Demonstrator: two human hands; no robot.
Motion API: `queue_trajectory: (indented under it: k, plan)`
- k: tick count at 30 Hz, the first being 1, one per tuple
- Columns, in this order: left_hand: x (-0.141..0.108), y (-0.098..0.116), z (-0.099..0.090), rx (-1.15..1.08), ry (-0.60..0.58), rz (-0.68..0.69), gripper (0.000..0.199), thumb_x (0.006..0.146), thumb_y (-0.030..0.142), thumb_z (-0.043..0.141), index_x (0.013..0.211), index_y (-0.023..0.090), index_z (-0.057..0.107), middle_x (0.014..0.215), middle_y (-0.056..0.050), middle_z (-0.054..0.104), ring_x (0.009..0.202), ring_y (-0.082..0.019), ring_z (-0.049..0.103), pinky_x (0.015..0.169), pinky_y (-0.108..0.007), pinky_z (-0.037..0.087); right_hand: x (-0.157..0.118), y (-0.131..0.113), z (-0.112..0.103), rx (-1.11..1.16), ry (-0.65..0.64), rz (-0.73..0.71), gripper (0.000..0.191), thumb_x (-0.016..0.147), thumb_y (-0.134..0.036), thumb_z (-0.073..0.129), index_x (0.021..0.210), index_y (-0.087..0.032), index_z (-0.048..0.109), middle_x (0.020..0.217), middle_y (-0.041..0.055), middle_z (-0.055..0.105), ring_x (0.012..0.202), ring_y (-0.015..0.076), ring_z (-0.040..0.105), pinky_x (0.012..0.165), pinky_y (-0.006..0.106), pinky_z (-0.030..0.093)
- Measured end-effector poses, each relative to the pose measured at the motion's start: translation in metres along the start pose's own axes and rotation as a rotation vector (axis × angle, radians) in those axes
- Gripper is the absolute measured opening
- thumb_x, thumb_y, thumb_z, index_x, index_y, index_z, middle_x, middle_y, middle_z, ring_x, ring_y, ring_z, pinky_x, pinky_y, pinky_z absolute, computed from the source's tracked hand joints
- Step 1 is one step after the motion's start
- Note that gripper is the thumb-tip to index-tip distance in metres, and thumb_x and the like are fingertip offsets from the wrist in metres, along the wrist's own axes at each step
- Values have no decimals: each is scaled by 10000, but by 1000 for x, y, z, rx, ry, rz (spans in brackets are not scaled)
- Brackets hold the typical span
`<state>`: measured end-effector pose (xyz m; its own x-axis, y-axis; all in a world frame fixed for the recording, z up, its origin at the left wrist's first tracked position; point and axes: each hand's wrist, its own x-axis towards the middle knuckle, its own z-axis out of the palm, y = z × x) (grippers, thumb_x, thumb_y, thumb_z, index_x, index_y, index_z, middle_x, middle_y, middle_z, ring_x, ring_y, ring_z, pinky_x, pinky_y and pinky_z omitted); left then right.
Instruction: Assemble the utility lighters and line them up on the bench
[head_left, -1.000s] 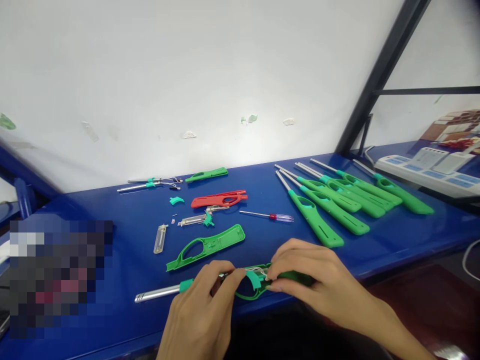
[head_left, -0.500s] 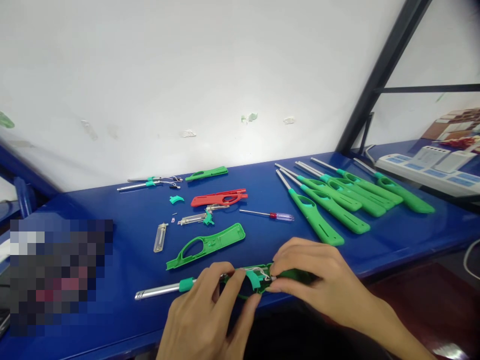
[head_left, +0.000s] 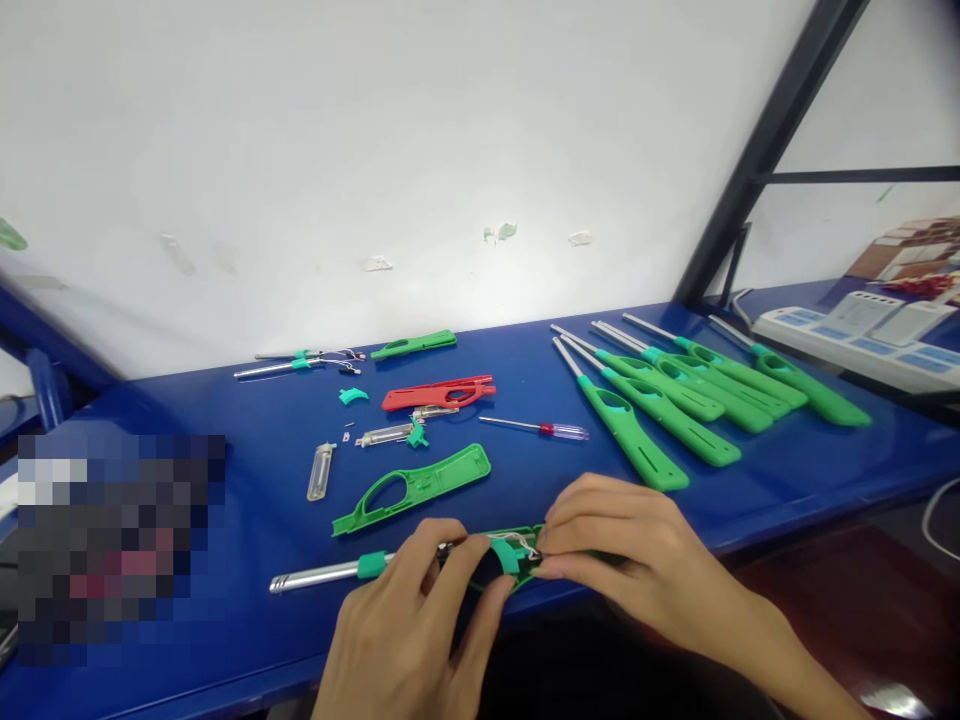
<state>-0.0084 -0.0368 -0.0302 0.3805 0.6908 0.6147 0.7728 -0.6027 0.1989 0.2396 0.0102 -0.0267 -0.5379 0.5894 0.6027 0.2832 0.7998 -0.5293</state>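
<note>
Near the table's front edge lies an opened lighter with a metal tube [head_left: 315, 577], a teal collar [head_left: 372, 565] and a green shell partly hidden under both hands. My left hand [head_left: 412, 620] is closed around its middle, thumb and fingers at the teal trigger [head_left: 505, 556]. White wires run to the right of the trigger. My right hand [head_left: 637, 550] pinches at the wire ends and a small black part inside the shell. Just beyond lies an empty green half shell [head_left: 442, 478], its inner side up.
Behind are a red shell [head_left: 439, 393], a screwdriver [head_left: 562, 432], clear fuel tanks [head_left: 320, 472] and metal tubes with wires [head_left: 277, 369]. Several green lighters [head_left: 637, 440] lie at right, near a power strip [head_left: 847, 340]. A blurred dark object [head_left: 120, 550] sits at left.
The teal trigger has shifted slightly left and up within the shell. My right fingertips have moved slightly left at the wires; my left hand keeps its hold.
</note>
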Motion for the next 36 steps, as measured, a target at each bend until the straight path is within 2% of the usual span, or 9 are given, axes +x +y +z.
queue_trajectory:
  k: [11, 18, 24, 31, 36]
  plan:
    - [0, 0, 0, 9, 3, -25, 147, 1096, 284, 595, 1216, 216, 645, 1121, -81, 706, 903, -218, 785, 623, -287, 658, 1, -1, -1, -9, 9, -9, 32, 999, -200, 773, 1011, -204, 802, 919, 32, 814, 841, 194, 725, 790, 344, 585]
    - [-3, 0, 0, 40, -2, -36, 228, 1097, 396, 593, 1229, 214, 626, 1130, -90, 678, 807, -220, 789, 535, -300, 643, 0, -1, 0, -35, 5, -16, 41, 1010, -222, 765, 1025, -207, 799, 935, 34, 812, 844, 189, 713, 786, 345, 575]
    - [-4, -2, 1, 22, -8, -70, 167, 1093, 349, 596, 1202, 225, 620, 1104, -76, 666, 747, -200, 769, 522, -288, 627, -2, 2, 2, -59, 14, -49, 49, 998, -207, 776, 1040, -191, 794, 949, 41, 812, 855, 195, 714, 802, 346, 574]
    - [-2, 1, 1, 14, 1, -81, 154, 1082, 328, 602, 1195, 224, 603, 1079, -75, 671, 807, -226, 780, 502, -290, 620, -4, 1, 2, -115, 19, -68, 57, 999, -207, 772, 1053, -191, 786, 955, 36, 808, 848, 193, 705, 780, 341, 567]
    - [-2, 2, 0, -10, -18, -98, 166, 1074, 312, 610, 1211, 219, 601, 1105, -80, 659, 780, -217, 773, 500, -292, 624, -3, 2, 2, -166, 22, -100, 64, 1016, -209, 752, 1069, -185, 781, 980, 35, 814, 866, 192, 719, 782, 346, 560]
